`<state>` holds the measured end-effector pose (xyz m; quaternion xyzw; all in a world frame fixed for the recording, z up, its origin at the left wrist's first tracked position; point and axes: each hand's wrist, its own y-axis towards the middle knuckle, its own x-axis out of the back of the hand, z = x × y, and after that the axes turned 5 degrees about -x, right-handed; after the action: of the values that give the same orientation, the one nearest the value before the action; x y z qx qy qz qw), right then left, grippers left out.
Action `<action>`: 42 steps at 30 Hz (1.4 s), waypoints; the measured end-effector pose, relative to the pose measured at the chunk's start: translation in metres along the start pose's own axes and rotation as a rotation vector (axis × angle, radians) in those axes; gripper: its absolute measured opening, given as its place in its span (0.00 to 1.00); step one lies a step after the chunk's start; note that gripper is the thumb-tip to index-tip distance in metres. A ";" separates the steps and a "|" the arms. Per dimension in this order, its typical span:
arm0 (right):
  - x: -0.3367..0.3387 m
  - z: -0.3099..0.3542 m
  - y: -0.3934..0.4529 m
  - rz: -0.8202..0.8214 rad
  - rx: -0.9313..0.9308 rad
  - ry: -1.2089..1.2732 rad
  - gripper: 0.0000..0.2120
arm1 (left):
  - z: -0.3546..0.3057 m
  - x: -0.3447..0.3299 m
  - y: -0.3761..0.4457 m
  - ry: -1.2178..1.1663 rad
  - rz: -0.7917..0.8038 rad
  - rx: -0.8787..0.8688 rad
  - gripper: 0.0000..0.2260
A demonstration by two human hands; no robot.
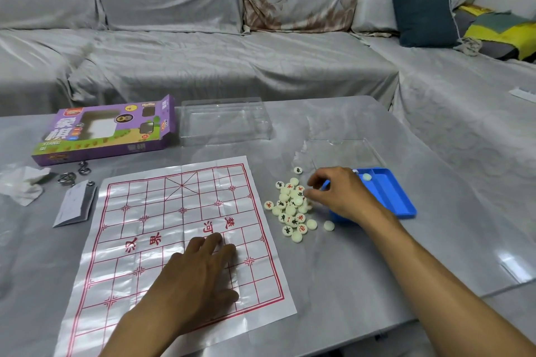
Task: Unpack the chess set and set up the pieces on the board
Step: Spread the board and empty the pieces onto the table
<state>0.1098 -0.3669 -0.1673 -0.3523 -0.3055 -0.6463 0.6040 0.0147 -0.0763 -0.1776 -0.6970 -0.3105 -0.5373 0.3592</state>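
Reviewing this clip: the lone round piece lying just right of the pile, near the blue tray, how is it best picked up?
Pinch that piece across its rim from above, thumb and finger on opposite edges. It is a flat disc lying face-down, clear of the pile, so both sides are free.

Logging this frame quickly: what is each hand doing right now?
Left hand: open, fingers flat on the paper board.
Right hand: fingers curled at the pile of pieces; whether it pinches one cannot be told.
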 end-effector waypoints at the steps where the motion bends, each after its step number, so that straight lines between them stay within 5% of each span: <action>1: -0.001 -0.001 0.003 -0.024 -0.020 -0.014 0.05 | 0.000 0.000 0.000 -0.002 0.001 0.002 0.26; 5: 0.008 -0.035 0.015 -0.254 -0.213 -0.150 0.12 | 0.000 0.000 -0.001 -0.005 -0.009 -0.006 0.26; 8: 0.007 -0.055 0.016 -0.243 -0.351 -0.162 0.19 | 0.001 -0.001 -0.002 -0.005 -0.011 -0.007 0.26; 15: -0.004 -0.050 0.021 -0.248 -0.298 -0.238 0.25 | 0.001 -0.002 -0.001 -0.002 -0.009 -0.004 0.26; 22: -0.002 -0.055 0.018 -0.308 -0.260 -0.213 0.05 | 0.002 -0.003 -0.001 0.007 -0.020 -0.010 0.25; 28: -0.004 -0.057 0.017 -0.226 -0.159 -0.145 0.18 | 0.000 -0.002 -0.001 -0.009 -0.015 -0.004 0.26; 33: -0.003 -0.059 0.019 -0.285 -0.227 -0.188 0.07 | 0.000 -0.001 -0.002 -0.013 -0.011 -0.003 0.26; 36: 0.007 -0.051 0.020 -0.374 -0.175 -0.122 0.12 | 0.000 0.000 -0.002 -0.013 -0.012 -0.005 0.25; 42: 0.005 -0.017 0.012 0.035 -0.022 0.035 0.04 | 0.000 0.000 -0.002 -0.010 -0.015 -0.003 0.25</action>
<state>0.1203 -0.3847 -0.1735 -0.3531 -0.2816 -0.6450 0.6165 0.0130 -0.0756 -0.1773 -0.6979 -0.3166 -0.5370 0.3526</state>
